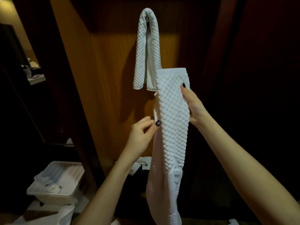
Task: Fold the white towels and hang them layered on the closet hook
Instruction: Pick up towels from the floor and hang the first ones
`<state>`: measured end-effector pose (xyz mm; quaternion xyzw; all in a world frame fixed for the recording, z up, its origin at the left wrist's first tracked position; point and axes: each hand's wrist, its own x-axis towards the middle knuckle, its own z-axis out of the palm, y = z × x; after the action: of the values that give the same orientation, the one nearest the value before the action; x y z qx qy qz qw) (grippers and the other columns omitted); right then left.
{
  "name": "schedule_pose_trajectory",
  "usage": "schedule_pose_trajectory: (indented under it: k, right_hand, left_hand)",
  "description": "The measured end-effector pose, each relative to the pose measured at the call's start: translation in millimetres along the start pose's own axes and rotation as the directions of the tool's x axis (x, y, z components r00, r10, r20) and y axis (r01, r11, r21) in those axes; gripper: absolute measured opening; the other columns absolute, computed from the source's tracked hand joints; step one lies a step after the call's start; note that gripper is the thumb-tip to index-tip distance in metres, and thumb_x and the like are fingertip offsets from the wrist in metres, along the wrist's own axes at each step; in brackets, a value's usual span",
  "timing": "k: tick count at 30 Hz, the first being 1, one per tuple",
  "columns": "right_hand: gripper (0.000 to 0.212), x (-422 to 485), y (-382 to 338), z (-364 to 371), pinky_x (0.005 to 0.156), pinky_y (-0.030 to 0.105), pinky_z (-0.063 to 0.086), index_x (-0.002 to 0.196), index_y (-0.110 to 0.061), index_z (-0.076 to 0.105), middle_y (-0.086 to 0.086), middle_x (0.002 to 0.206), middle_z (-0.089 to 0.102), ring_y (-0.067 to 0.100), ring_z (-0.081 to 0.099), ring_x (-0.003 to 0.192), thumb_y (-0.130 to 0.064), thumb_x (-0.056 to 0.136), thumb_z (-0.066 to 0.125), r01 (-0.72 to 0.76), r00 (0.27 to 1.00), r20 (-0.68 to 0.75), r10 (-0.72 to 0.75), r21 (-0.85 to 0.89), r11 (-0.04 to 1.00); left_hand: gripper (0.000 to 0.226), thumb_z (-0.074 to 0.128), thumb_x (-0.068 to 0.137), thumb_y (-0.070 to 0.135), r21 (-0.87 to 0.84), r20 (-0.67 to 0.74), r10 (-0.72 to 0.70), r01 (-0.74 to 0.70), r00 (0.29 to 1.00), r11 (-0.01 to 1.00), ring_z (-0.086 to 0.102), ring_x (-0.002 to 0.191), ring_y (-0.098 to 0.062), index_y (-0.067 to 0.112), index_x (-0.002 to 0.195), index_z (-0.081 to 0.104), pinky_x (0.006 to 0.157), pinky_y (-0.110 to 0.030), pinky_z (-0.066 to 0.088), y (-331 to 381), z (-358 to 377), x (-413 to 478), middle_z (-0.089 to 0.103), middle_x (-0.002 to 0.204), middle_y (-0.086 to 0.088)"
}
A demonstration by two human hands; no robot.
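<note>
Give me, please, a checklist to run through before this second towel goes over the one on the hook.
1. Drape of hung towel over hook: ok.
2. Grip of right hand on held towel, near its top: ok.
3. Pinch of left hand on its left edge: ok.
4. Layers of held towel aligned: not ok, inner layers peek out on the left.
5. Room on hook for another layer: cannot tell, mostly covered.

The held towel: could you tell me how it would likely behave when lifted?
Probably floppy: the held towel droops below the gripping right hand. Its quilted weave likely resists slipping; the hung towel sits draped. Folds may open; the left hand pinches its edge.
</note>
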<state>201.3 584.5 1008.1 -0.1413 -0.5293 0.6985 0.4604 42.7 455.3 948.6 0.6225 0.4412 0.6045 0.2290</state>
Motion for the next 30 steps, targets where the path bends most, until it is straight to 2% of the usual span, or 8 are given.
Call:
schedule_pose_trajectory:
  k: [3,9,14,17,20,22,27,30]
  right_hand:
    - [0.034,0.9,0.0,-0.9,0.078,0.035,0.059,0.126,-0.01,0.055,0.006,0.11,0.071,0.021,0.069,0.102,-0.031,0.1,0.051,-0.011,0.999,-0.05,0.009,-0.041,0.999]
    - [0.037,-0.2,-3.2,-5.2,0.077,0.033,0.06,0.114,-0.01,0.064,0.005,0.104,0.072,0.017,0.071,0.095,-0.037,0.089,0.058,-0.046,0.999,0.033,0.043,0.13,0.99]
    - [0.039,5.7,2.8,-7.6,0.08,0.037,0.061,0.113,-0.009,0.068,0.009,0.105,0.072,0.021,0.071,0.095,-0.036,0.085,0.062,-0.08,0.996,0.056,0.067,0.264,0.961]
    - [0.044,12.1,7.4,-6.6,0.079,0.039,0.06,0.122,-0.009,0.059,0.009,0.109,0.072,0.022,0.07,0.099,-0.036,0.088,0.061,-0.068,0.998,0.037,0.06,0.26,0.963]
    - [0.046,19.2,10.9,-3.8,0.08,0.039,0.059,0.128,-0.007,0.054,0.01,0.112,0.07,0.023,0.069,0.103,-0.033,0.091,0.06,-0.021,0.999,-0.026,0.026,0.19,0.981]
    - [0.045,22.6,14.0,-0.7,0.083,0.039,0.057,0.133,-0.005,0.051,0.013,0.12,0.066,0.027,0.067,0.108,-0.03,0.096,0.057,0.024,0.995,-0.098,-0.016,0.081,0.996]
    - [0.025,23.5,23.3,3.0,0.075,0.031,0.059,0.115,-0.014,0.064,0.003,0.107,0.074,0.019,0.072,0.099,-0.032,0.098,0.057,0.054,0.952,-0.278,-0.127,-0.255,0.965]
    - [0.024,23.9,19.0,-0.2,0.072,0.025,0.059,0.11,-0.018,0.065,-0.003,0.101,0.076,0.013,0.072,0.095,-0.037,0.099,0.054,0.039,0.945,-0.282,-0.166,-0.405,0.913]
  left_hand:
    - [0.024,0.063,0.091,0.017,-0.038,-0.037,-0.018,0.016,0.999,0.999,0.056,0.073,-0.025,-0.004,0.086,0.073,0.069,-0.028,0.044,0.8,-2.8,5.6,0.062,0.082,-0.022]
    - [0.014,0.074,0.079,0.013,-0.256,-0.163,-0.147,0.101,0.976,0.961,0.065,0.08,-0.011,0.027,0.081,0.075,0.073,-0.03,0.053,0.8,3.7,11.7,0.072,0.083,0.006]
    - [0.03,0.064,0.088,-0.003,0.049,-0.195,0.166,-0.16,0.967,0.986,0.062,0.085,-0.004,0.026,0.091,0.066,0.075,-0.014,0.049,6.2,8.7,10.9,0.066,0.089,0.014]
    - [0.025,0.058,0.09,-0.005,0.177,-0.18,0.146,-0.114,0.973,0.978,0.063,0.088,-0.003,0.016,0.092,0.07,0.075,-0.011,0.048,5.5,3.7,10.8,0.065,0.093,0.009]
    - [0.008,0.06,0.093,0.021,0.184,-0.117,0.045,-0.023,0.992,0.983,0.06,0.093,0.003,0.023,0.097,0.066,0.076,-0.008,0.047,3.5,1.9,11.2,0.061,0.1,0.011]
    - [0.02,0.067,0.083,0.04,0.186,-0.102,-0.05,0.068,0.994,0.98,0.061,0.096,-0.003,0.027,0.097,0.061,0.079,-0.018,0.052,-1.3,5.1,11.3,0.058,0.104,0.011]
    - [0.024,0.076,0.082,0.014,0.205,-0.31,-0.094,0.163,0.946,0.965,0.062,0.082,-0.018,0.026,0.073,0.057,0.07,-0.03,0.051,-14.6,14.8,16.0,0.061,0.09,0.001]
    - [0.016,0.073,0.085,0.011,0.034,-0.269,-0.184,0.2,0.946,0.979,0.069,0.082,-0.027,0.015,0.074,0.062,0.07,-0.04,0.057,-20.6,11.1,19.3,0.068,0.088,-0.008]
